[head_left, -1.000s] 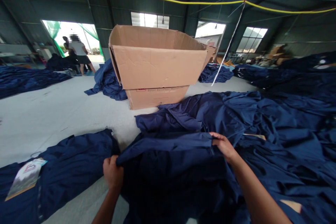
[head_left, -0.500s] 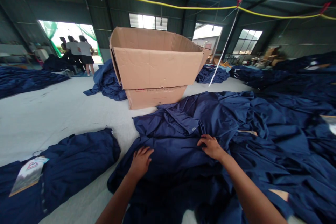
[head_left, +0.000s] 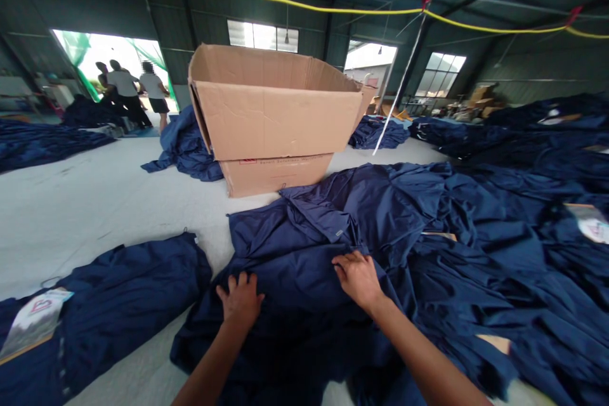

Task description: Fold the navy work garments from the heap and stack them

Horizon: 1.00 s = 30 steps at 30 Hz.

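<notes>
A navy garment [head_left: 295,279] lies spread and creased before me, a small pale label on its upper part. My left hand [head_left: 241,299] rests on its left side, fingers spread, palm down. On the right, my right hand [head_left: 358,276] touches the same cloth with bent fingers, near a fold; no gripped cloth shows between them. To the left lies a folded navy garment [head_left: 137,285] bearing a printed card tag [head_left: 35,320].
A large open cardboard box [head_left: 280,120] stands ahead on the pale floor [head_left: 109,203]. Heaped navy garments [head_left: 476,279] cover the right side. Another navy pile [head_left: 183,146] sits behind the box. Several people [head_left: 126,92] stand near the far doorway. A yellow cable [head_left: 295,3] hangs overhead.
My left hand has shifted left and its fingers have spread wider. My right hand has moved left and slightly down across the cloth. The whole view has shifted a little.
</notes>
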Available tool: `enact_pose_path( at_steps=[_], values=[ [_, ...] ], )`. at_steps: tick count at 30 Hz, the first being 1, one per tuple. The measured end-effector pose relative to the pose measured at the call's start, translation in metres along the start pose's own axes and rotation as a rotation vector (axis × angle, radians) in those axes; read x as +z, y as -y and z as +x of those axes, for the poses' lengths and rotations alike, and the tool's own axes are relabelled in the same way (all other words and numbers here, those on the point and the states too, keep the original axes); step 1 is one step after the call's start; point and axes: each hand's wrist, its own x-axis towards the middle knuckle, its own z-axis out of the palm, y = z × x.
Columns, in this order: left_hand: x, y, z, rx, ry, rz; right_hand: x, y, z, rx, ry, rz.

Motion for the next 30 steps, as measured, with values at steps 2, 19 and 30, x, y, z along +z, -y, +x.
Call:
enact_pose_path(
  at_steps=[2,19,30],
  values=[
    [0.008,-0.003,0.003,0.057,0.031,-0.074,0.013,0.004,0.003,0.031,0.078,-0.023],
    [0.054,-0.003,0.016,0.162,0.050,-0.193,0.085,0.003,0.004,-0.095,0.208,-0.014],
    [0.054,0.021,-0.084,0.120,0.018,-0.177,0.066,0.050,-0.072,-0.513,0.346,0.241]
  ],
)
